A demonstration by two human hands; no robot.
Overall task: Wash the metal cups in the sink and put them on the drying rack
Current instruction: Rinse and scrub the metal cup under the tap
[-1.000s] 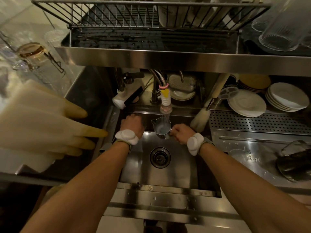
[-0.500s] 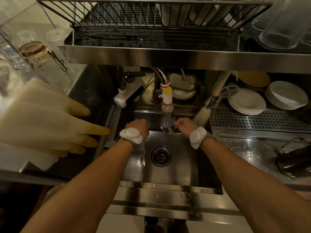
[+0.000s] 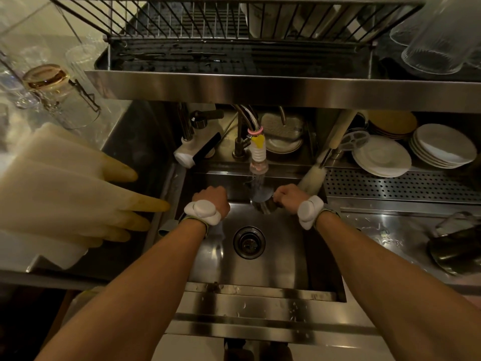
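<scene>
A small metal cup is under the running faucet nozzle, above the back of the steel sink. My right hand grips the cup from its right side; water falls onto it. My left hand is curled in a fist to the left of the cup, apart from it, with its fingers hidden and nothing seen in it. The wire drying rack stands on the shelf above the sink. A second metal cup lies on its side on the right counter.
Pale rubber gloves hang over the left counter. A bottle brush leans at the sink's back right corner, beside stacked white plates. Glasses stand upside down at top right. The drain sits mid-sink.
The cup has shifted right and tilted under the stream in my right hand. My left hand has moved left, away from the cup.
</scene>
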